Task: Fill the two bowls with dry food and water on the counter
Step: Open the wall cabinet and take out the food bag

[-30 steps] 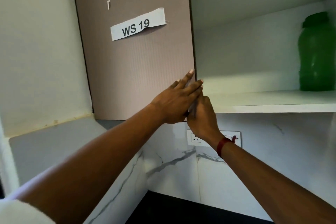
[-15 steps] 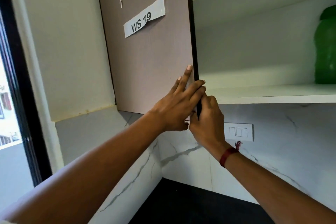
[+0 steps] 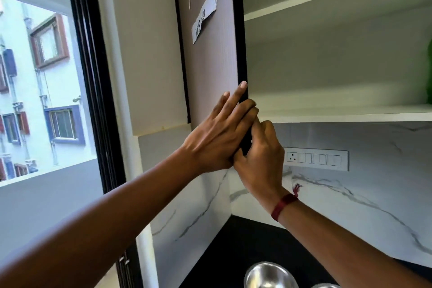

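Bowls (image 3: 271, 275) — two, steel, straight below cabinet door (image 3: 210, 65); right hand (image 3: 261, 154), nearer, grips its edge — left hand (image 3: 215, 140) pressed flat.

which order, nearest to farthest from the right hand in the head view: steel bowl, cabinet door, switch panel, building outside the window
1. cabinet door: the right hand grips its edge.
2. switch panel: on the wall just right of it.
3. steel bowl: below, on the counter.
4. building: far left, outdoors.
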